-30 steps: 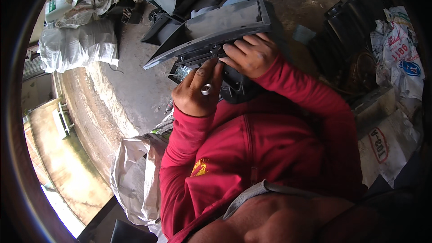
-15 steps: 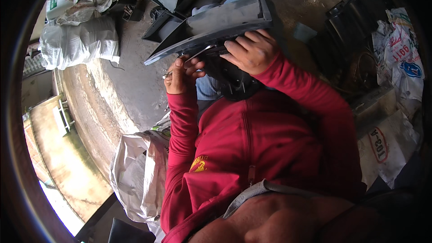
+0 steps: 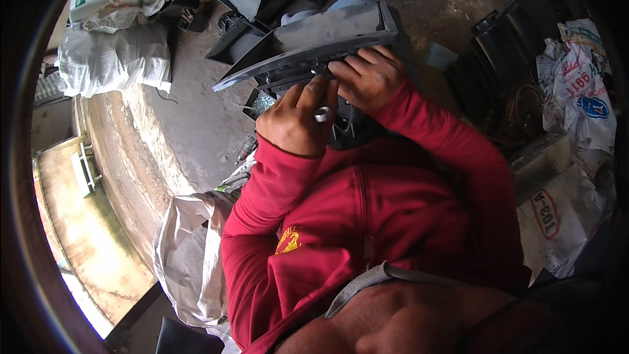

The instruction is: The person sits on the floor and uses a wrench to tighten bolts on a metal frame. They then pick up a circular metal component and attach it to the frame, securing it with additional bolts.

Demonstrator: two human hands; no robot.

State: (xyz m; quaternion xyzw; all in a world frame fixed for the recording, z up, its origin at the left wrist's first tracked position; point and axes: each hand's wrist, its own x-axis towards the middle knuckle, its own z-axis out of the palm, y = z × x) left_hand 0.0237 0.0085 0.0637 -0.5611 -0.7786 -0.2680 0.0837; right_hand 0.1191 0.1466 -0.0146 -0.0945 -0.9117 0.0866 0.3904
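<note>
Pinching a shiny metal tool (image 3: 322,114) between closed fingers, the left hand (image 3: 295,121) is working at the near edge of a long, dark housing (image 3: 331,31); the tool's ring-shaped end is projecting below the fingers. The right hand (image 3: 373,77) is curling its fingers against the same edge, to the right, apparently steadying the piece; whether its thumb is pinching anything cannot be told. The housing is sitting tilted just beyond the red jacket (image 3: 400,216), presumably for easy reach. Its raised, straight-sided rim is framing a dull, dusty grey face and is tapering leftward to a point. Small glinting pieces (image 3: 264,102) are lying near the left hand, seemingly within reach. A creased white sack (image 3: 193,255) is slumping at near left.
</note>
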